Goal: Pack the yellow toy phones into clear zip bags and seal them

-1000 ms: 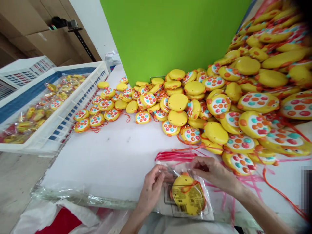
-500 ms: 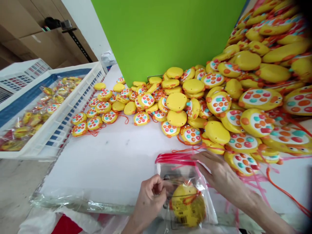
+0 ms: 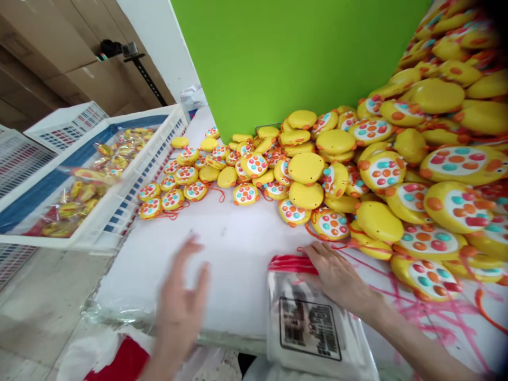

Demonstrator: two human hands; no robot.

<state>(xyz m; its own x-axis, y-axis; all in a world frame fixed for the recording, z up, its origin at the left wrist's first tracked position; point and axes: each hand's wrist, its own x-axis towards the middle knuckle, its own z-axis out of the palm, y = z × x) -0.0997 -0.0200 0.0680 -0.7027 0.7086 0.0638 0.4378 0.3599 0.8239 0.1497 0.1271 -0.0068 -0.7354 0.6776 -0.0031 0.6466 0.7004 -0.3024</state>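
Note:
My left hand (image 3: 184,296) is over the white table (image 3: 222,254), blurred by motion, its fingers apart with nothing between them. My right hand (image 3: 337,270) rests at the top right of a stack of clear bags (image 3: 309,323) with red top edges and black print; its fingertips touch the red edge. Beyond the hands lies a heap of yellow toys (image 3: 305,168) with coloured dots and orange cords. A blurred wrapped toy (image 3: 93,174) is over the white basket (image 3: 89,225) at the left.
A green panel (image 3: 297,58) stands behind the heap. The basket holds several bagged yellow toys (image 3: 75,203). More white baskets (image 3: 67,127) and cardboard boxes (image 3: 47,42) are at the far left. Pink streaks mark the table at the right.
My left hand has moved left, away from the bags, and opened. The bagged toy has left the stack; a blurred wrapped toy now shows over the basket. The view has shifted left.

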